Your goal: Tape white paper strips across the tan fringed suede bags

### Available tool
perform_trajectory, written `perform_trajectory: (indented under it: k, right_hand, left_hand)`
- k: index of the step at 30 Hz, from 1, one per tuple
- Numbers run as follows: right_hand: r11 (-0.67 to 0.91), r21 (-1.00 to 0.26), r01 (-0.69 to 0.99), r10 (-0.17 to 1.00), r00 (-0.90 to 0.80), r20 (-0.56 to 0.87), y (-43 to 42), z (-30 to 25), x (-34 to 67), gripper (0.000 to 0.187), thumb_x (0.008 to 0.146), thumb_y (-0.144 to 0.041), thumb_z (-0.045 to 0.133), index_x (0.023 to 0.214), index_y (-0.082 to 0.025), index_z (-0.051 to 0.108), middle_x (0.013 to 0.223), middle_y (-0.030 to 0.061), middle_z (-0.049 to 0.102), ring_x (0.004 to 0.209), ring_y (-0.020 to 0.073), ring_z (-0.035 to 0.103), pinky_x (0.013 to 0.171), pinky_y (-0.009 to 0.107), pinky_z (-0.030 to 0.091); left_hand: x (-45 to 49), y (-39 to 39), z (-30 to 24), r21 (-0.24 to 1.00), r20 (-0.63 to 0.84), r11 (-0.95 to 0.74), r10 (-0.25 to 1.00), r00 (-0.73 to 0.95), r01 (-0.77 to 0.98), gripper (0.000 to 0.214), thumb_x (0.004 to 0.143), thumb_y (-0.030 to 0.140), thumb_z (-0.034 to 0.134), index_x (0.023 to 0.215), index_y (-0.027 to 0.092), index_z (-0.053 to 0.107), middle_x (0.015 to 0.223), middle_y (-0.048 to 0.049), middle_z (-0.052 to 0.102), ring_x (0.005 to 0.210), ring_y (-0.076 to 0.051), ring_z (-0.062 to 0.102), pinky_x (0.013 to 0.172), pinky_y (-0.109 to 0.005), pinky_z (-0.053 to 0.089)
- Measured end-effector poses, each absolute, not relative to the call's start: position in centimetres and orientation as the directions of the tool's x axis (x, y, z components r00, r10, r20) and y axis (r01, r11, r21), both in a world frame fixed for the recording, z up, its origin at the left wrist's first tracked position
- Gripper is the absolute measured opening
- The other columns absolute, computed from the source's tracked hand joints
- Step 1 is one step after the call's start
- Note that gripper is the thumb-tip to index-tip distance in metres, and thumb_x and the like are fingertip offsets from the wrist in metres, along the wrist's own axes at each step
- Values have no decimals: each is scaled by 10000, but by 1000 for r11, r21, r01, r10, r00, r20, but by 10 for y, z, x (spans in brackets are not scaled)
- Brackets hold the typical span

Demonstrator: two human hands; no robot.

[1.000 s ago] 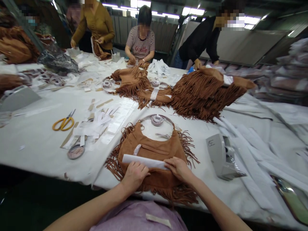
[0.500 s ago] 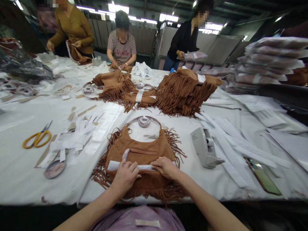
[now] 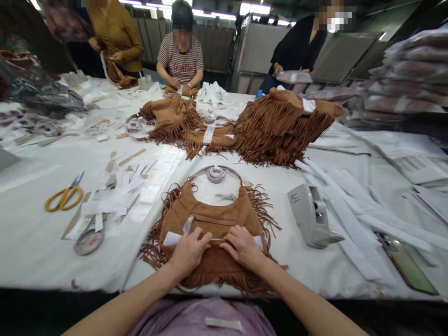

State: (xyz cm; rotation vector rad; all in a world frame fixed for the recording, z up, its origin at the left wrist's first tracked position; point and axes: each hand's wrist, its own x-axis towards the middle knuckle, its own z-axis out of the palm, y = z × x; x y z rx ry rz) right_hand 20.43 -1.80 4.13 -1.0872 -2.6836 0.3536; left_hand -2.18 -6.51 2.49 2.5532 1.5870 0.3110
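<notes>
A brown suede handbag [image 3: 213, 210] with fringed sides lies flat in front of me, its strap looped at the far side. A white strip [image 3: 171, 239] runs across it, with only its ends and a thin line between my hands showing. My left hand [image 3: 191, 247] is closed on the bag's lower part along this strip, fingers curled. Level with it on the right, my right hand [image 3: 243, 245] grips the same fold, fingertips bent over it. A wrapped zipper pull [image 3: 188, 225] lies just beyond my left fingers. The bag's near part is bunched below both hands.
Yellow-handled scissors [image 3: 64, 198], a tape roll [image 3: 89, 241] and paper scraps [image 3: 115, 200] lie left. To the right are a tape dispenser [image 3: 310, 217], white strips [image 3: 353, 228] and a phone [image 3: 406, 261]. Fringed bags [image 3: 287, 126] are piled ahead. Several co-workers stand across the table.
My right hand has shifted its hold, and both hands now press the bag's lower part up over the strip's middle, which showed more before. The view has shifted slightly.
</notes>
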Motion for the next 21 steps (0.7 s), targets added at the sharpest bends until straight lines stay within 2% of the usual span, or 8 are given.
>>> perform_trajectory:
  k: [3,5,8,13,17,21]
  right_hand:
    - [707,-334,623,686,-719,114,-11,36,205,244,937,-363,489,819,-184,603,824,50,554,801,180,482,726,318,379]
    - [704,-363,611,682,-725,103,-8,34,207,235,944,-348,474,832,-183,598,828,51,555,793,177,485,726,318,388]
    - [681,-417,601,688,-720,86,-6,32,208,209,947,-338,468,871,-183,585,840,51,563,790,175,493,732,320,399]
    - [644,-504,576,705,-702,98,0,25,208,165,943,-316,478,877,-188,558,835,46,577,781,170,495,710,309,396]
    - [645,-503,576,716,-685,134,8,23,205,174,937,-295,477,819,-191,552,789,39,571,744,164,492,677,301,383]
    - [654,-484,581,722,-671,171,6,21,203,195,932,-291,476,785,-192,559,765,39,580,726,161,511,673,292,392]
  left_hand:
    - [-30,-60,29,149,73,-524,852,519,839,439,876,91,441,1268,283,487,1234,-96,480,867,-190,539,716,-331,432]
    - [-37,-58,31,95,61,-568,823,565,817,534,845,57,446,1320,300,448,1279,-99,466,902,-205,524,758,-360,433]
    - [-47,-57,28,73,59,-613,790,610,787,564,856,86,456,1369,314,405,1214,-86,507,919,-213,494,818,-396,427]
    - [-58,-54,14,168,114,-612,790,602,773,576,849,93,464,1375,323,418,1144,-83,515,912,-217,468,800,-387,446]
    - [-59,-50,9,221,138,-622,782,608,751,590,839,106,489,1371,353,421,1179,-75,501,912,-214,462,781,-382,457]
    - [-57,-49,14,208,159,-625,781,604,753,494,868,155,507,1320,352,483,1139,-62,525,882,-199,457,775,-375,460]
